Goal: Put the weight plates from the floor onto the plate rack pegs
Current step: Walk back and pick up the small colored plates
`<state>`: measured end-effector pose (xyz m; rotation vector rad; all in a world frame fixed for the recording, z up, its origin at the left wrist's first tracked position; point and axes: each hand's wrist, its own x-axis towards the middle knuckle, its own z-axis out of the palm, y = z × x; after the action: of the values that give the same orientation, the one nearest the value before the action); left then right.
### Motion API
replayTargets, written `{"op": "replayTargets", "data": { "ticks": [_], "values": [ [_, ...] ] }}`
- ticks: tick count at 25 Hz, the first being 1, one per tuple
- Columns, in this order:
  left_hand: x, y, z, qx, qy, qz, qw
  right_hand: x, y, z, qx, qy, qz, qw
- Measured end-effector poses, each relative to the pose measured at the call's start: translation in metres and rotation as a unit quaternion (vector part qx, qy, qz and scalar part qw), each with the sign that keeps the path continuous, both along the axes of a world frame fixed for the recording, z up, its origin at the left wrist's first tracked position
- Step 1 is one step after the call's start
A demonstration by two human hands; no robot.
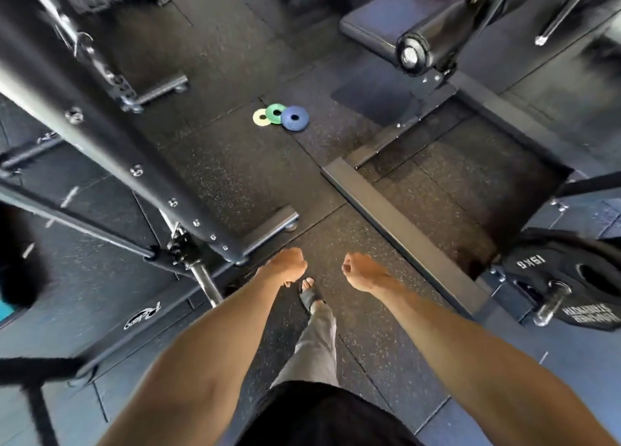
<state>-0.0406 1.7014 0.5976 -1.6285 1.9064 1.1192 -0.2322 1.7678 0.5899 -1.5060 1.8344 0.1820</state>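
Observation:
Three small weight plates lie overlapping on the dark rubber floor ahead: a pale yellow plate, a green plate and a blue plate. My left hand and my right hand hang in front of me, well short of the plates, both with fingers curled and nothing in them. At the right edge a black 15 kg plate sits on a chrome rack peg.
A black machine frame with a floor foot stands at the left. A flat steel base bar runs diagonally on the right, below a padded bench and roller. My sandalled foot is on the floor strip between them.

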Motion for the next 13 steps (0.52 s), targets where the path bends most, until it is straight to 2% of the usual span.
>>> {"op": "replayTargets", "data": {
  "ticks": [5, 9, 13],
  "values": [
    [-0.058, -0.107, -0.009, 0.014, 0.005, -0.041, 0.999, -0.047, -0.11, -0.002, 0.025, 0.017, -0.009, 1.0],
    [-0.087, -0.193, 0.0, 0.006, 0.026, -0.011, 1.0, -0.077, -0.204, 0.003, 0.013, 0.003, -0.006, 1.0],
    [-0.102, -0.279, -0.006, 0.002, -0.004, -0.003, 1.0, -0.089, -0.294, -0.01, 0.025, -0.021, -0.006, 0.999]
  ]
}}
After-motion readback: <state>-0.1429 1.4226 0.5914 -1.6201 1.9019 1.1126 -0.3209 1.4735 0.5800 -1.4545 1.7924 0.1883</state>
